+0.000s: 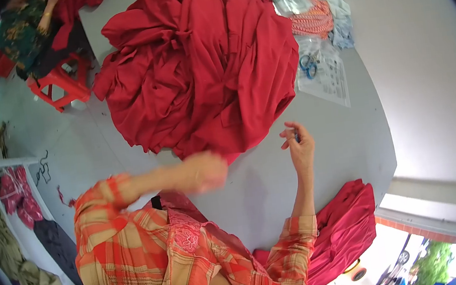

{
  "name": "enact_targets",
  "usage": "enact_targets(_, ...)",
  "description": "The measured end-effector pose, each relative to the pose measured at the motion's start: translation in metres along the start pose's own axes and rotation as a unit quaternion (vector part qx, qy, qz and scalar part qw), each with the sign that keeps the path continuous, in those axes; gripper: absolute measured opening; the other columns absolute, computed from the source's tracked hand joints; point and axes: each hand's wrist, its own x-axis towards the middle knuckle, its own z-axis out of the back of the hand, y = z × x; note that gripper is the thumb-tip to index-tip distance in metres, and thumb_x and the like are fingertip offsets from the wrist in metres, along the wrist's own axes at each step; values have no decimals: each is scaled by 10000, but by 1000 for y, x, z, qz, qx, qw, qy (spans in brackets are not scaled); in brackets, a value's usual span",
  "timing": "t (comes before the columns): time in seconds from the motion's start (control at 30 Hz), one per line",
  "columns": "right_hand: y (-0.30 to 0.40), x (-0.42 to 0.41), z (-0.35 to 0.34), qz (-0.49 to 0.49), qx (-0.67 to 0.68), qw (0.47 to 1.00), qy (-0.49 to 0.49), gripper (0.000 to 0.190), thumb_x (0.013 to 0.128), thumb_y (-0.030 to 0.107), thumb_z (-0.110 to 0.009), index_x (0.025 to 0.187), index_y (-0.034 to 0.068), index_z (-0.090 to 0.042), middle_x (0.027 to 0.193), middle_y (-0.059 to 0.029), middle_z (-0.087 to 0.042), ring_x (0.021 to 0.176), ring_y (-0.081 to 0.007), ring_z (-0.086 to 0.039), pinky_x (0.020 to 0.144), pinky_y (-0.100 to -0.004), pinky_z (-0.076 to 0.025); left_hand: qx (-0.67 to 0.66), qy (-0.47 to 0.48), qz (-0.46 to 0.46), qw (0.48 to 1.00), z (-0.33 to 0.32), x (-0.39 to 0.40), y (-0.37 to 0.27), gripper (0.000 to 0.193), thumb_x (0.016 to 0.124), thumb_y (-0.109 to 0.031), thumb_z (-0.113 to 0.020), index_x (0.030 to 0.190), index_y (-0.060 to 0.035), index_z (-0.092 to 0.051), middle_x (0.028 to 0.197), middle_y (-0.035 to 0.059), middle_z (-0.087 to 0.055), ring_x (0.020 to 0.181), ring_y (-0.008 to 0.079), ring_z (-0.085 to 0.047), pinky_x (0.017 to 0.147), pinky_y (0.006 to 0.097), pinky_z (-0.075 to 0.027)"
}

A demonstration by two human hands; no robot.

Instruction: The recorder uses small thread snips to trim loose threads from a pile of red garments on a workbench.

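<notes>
A large heap of red fabric (202,68) lies crumpled on the grey table (338,137) in front of me. My left hand (206,171) is blurred by motion at the heap's near edge. I cannot tell whether it holds anything. Off the heap's lower right side, my right hand (300,144) is raised over the table with curled fingers. A small dark blue object (296,137), too small to name, shows between them. More red fabric (343,231) lies beside my right forearm.
Blue-handled scissors (308,67) lie on clear plastic bags (331,82) at the right. Behind them sit an orange patterned cloth (313,18) and pale blue fabric (339,22). At the upper left, another person's arm (48,15) appears above a red plastic stool (63,83). A white shelf (4,162) holds cloth.
</notes>
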Motion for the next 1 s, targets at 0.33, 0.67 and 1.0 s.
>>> enact_targets(0.33, 14, 77, -66, 57, -108, 982, -145, 287, 882, 233, -550, 1052, 5, -577, 772, -109, -620, 615, -183, -571, 568, -291, -465, 127, -130, 237, 954, 10, -6, 1, 147, 782, -116, -601, 854, -39, -500, 896, 137, -508, 819, 324, -506, 709, 379, -426)
enact_targets(0.67, -7, 13, -91, 106, -128, 972, -166, 133, 813, 110, -616, 890, 21, -556, 689, -138, -580, 597, -216, -561, 600, -290, -459, 170, -320, 176, 915, 40, 69, 65, 236, 808, -128, -603, 980, -4, -500, 947, 157, -537, 897, 328, -538, 766, 379, -444)
enact_targets(1.0, 21, -137, -138, 250, -39, 958, 131, 230, 700, 14, -595, 918, 47, -529, 679, -115, -552, 610, -309, -576, 518, -382, -452, 7, -131, 352, 927, 15, 23, 58, 266, 843, -207, -581, 991, 9, -534, 852, 161, -612, 766, 249, -605, 704, 318, -459)
